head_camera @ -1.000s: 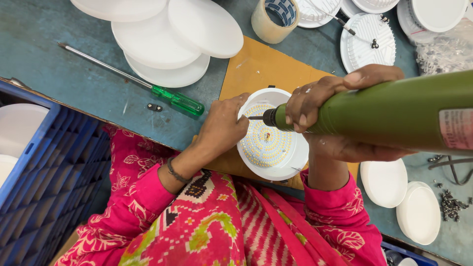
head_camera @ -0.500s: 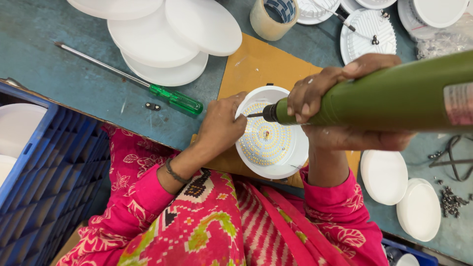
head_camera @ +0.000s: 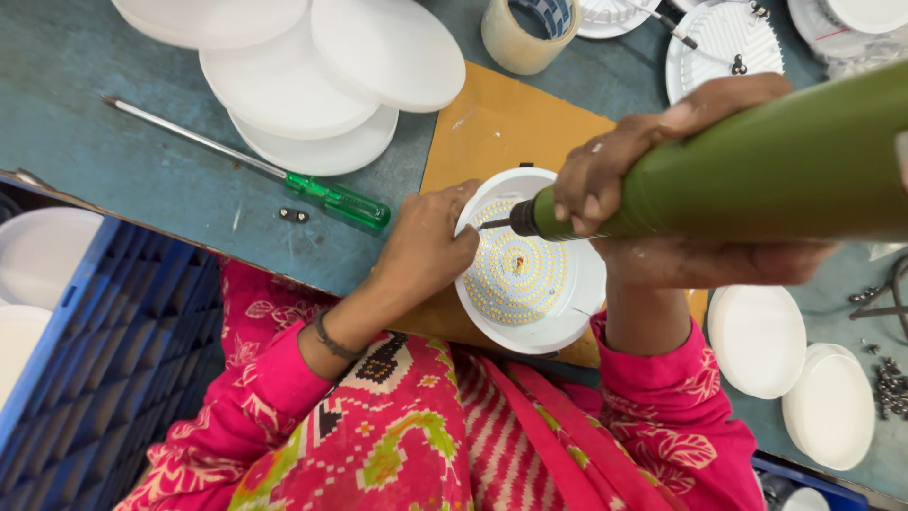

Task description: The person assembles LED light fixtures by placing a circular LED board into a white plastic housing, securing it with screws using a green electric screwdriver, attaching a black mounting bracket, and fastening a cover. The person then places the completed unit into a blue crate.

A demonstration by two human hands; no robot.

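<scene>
Head view: at frame centre a round white lamp housing with a disc of small yellow LED dots lies flat on an orange-brown board on the blue-green worktop. The left hand is closed against the housing's left rim, steadying it. The right hand is clamped around a thick olive-green powered screwdriver, whose long axis runs from the right edge of the frame leftward and slightly downward, its dark tip over the disc's upper left, close to the left hand's fingertips. Plain white round covers are stacked at upper left; a green-handled hand screwdriver lies below them.
</scene>
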